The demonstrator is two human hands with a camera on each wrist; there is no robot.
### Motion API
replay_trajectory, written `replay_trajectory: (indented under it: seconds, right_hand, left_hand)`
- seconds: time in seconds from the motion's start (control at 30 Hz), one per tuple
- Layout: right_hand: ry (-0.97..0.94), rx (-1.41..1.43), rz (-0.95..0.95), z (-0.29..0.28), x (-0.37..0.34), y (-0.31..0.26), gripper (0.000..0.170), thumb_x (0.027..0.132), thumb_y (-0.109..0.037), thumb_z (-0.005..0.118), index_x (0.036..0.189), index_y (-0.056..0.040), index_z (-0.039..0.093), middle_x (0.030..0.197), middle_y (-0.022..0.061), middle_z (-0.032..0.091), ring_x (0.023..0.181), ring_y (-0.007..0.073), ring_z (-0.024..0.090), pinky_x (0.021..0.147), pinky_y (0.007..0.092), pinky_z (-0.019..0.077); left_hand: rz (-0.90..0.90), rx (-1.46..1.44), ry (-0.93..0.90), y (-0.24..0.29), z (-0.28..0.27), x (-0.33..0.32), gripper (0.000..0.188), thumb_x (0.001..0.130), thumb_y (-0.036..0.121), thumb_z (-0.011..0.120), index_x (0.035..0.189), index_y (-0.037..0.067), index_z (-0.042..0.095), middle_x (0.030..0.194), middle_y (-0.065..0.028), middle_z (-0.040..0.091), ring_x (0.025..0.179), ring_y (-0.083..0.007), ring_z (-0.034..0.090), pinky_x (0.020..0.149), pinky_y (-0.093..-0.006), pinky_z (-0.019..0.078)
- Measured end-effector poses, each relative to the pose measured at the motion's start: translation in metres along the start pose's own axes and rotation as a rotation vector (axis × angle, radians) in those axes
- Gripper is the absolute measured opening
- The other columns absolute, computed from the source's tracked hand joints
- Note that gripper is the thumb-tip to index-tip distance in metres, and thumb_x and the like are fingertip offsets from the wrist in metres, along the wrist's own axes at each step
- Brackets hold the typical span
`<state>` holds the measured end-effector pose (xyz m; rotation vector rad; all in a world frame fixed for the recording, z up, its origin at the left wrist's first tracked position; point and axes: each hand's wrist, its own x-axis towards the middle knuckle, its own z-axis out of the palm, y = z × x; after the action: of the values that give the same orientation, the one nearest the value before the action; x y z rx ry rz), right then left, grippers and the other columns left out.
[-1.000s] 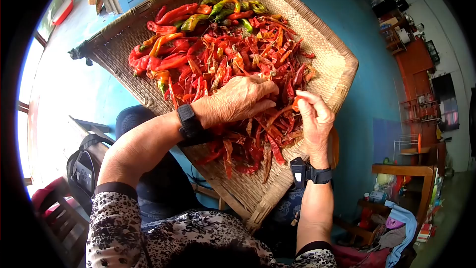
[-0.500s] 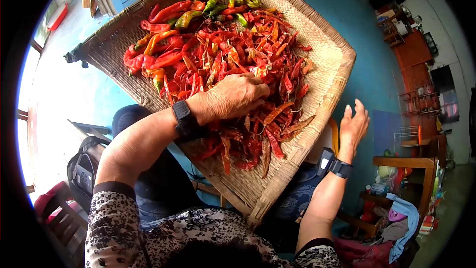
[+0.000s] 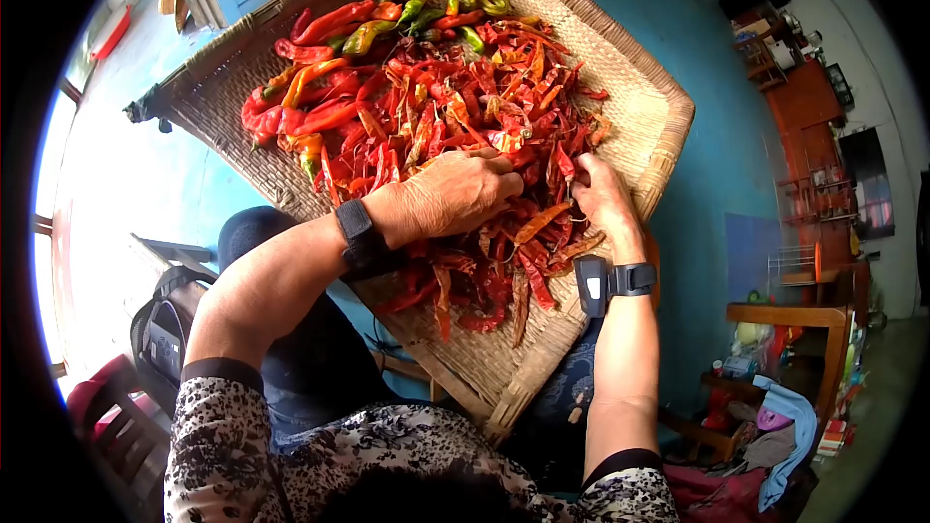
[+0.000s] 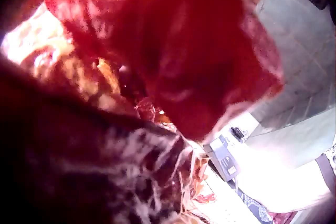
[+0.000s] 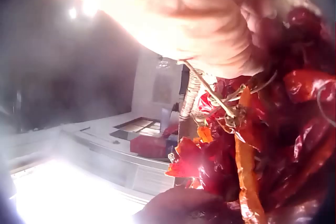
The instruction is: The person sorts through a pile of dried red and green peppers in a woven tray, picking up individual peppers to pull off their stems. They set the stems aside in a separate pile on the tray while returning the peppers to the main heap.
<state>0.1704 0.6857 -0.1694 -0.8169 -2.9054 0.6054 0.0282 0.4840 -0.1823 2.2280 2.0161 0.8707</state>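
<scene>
A heap of dried red chilies (image 3: 465, 107) lies in a woven basket (image 3: 639, 116) in the head view. My left hand (image 3: 450, 196) rests palm down on the middle of the heap, its fingertips bent down and hidden among the chilies. At the heap's right side, the fingers of my right hand (image 3: 605, 196) reach in beside a red chili (image 3: 563, 163); I cannot tell whether they pinch one. In the right wrist view, a thin stem (image 5: 207, 87) runs up to the curled fingers, above an orange chili (image 5: 247, 176). A large red chili (image 4: 173, 50) fills the left wrist view.
Fresher red and green peppers (image 3: 426, 15) lie at the basket's far side. The basket rim (image 3: 552, 349) passes under the right forearm. A wooden chair (image 3: 790, 315) with clothes stands at the right, and a dark bag (image 3: 165, 329) is at the left.
My right hand left the basket with a red piece, stood spread outside its right rim, and is now back in the chilies without the piece. My left hand has stayed nearly in place.
</scene>
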Motion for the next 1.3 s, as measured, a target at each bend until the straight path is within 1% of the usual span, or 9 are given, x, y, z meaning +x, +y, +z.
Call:
replay_trajectory:
  seconds: [0.1,0.2,0.5,0.6,0.7,0.8,0.87,0.97,1.3]
  right_hand:
    - [0.019,0.166,0.093,-0.003,-0.005,-0.002,0.023,0.079,0.002,0.059,0.102,-0.0024,0.060,0.085,0.0122,0.066,0.072,0.0223,0.064,0.065,0.0351,0.0500]
    - [0.388,0.515,-0.160,-0.011,-0.018,-0.008,0.018,0.082,0.006,0.055,0.095,-0.0057,0.059,0.074,-0.0015,0.055,0.065,0.0058,0.049,0.059,0.0205,0.0428]
    - [0.789,0.576,-0.232,-0.048,-0.056,0.039,0.029,0.089,0.004,0.054,0.118,0.0005,0.055,0.085,-0.0004,0.055,0.070,0.0065,0.050,0.062,0.0214,0.0452]
    - [0.888,0.259,0.082,-0.057,-0.070,0.065,0.030,0.085,0.001,0.058,0.115,-0.0039,0.059,0.074,0.0008,0.053,0.061,0.0099,0.047,0.057,0.0256,0.0443]
    - [0.768,-0.525,0.163,-0.055,-0.087,0.088,0.027,0.079,-0.002,0.063,0.106,-0.0053,0.061,0.088,0.0123,0.059,0.078,0.0273,0.059,0.069,0.0369,0.0481]
    - [0.701,-0.096,-0.098,-0.051,-0.084,0.036,0.022,0.078,-0.004,0.065,0.100,-0.0044,0.063,0.095,0.0155,0.060,0.088,0.0335,0.058,0.077,0.0413,0.0475]
    - [0.309,0.003,-0.213,-0.046,-0.086,0.005,0.022,0.074,-0.007,0.072,0.094,-0.0027,0.064,0.094,0.0147,0.061,0.087,0.0335,0.058,0.079,0.0404,0.0476]
    - [0.011,-0.414,-0.255,-0.025,-0.083,-0.015,0.015,0.074,-0.008,0.070,0.087,-0.0015,0.065,0.092,0.0128,0.058,0.098,0.0284,0.053,0.087,0.0397,0.0410]
    - [-0.049,-0.491,-0.272,-0.021,-0.076,-0.018,0.018,0.074,-0.011,0.071,0.091,-0.0055,0.067,0.092,0.0098,0.059,0.097,0.0265,0.053,0.085,0.0393,0.0397]
  left_hand:
    - [0.021,0.024,0.005,0.000,-0.001,0.000,0.012,0.083,0.014,0.057,0.090,0.005,0.058,0.086,-0.0103,0.059,0.085,-0.0293,0.062,0.070,-0.0382,0.0523]
    - [0.002,0.007,-0.011,0.000,-0.001,-0.001,0.013,0.082,0.015,0.057,0.090,0.005,0.058,0.086,-0.0104,0.060,0.085,-0.0292,0.062,0.070,-0.0381,0.0524]
    - [0.008,0.062,-0.057,0.002,0.001,0.002,0.014,0.078,0.014,0.062,0.090,0.006,0.058,0.087,-0.0097,0.059,0.087,-0.0289,0.062,0.071,-0.0383,0.0524]
    - [0.037,0.029,0.006,-0.001,0.002,0.000,0.010,0.083,0.013,0.061,0.090,0.006,0.057,0.082,-0.0092,0.054,0.082,-0.0279,0.057,0.070,-0.0375,0.0504]
    - [0.042,0.056,-0.017,0.000,0.001,0.001,0.009,0.083,0.012,0.060,0.088,0.006,0.056,0.081,-0.0090,0.052,0.081,-0.0279,0.056,0.071,-0.0371,0.0502]
    - [0.040,0.094,-0.020,0.001,0.002,0.000,0.010,0.080,0.012,0.060,0.087,0.006,0.055,0.080,-0.0085,0.052,0.081,-0.0275,0.056,0.072,-0.0364,0.0502]
    - [0.059,0.117,-0.016,-0.001,0.003,0.001,0.012,0.079,0.012,0.061,0.087,0.007,0.055,0.081,-0.0082,0.052,0.082,-0.0273,0.056,0.072,-0.0362,0.0503]
    - [0.081,0.133,-0.016,-0.004,0.007,-0.001,0.013,0.078,0.013,0.062,0.088,0.007,0.055,0.082,-0.0075,0.053,0.083,-0.0270,0.056,0.073,-0.0356,0.0504]
    - [0.099,0.149,-0.004,-0.003,0.006,-0.001,0.014,0.077,0.013,0.061,0.087,0.008,0.054,0.083,-0.0070,0.055,0.086,-0.0262,0.057,0.075,-0.0349,0.0505]
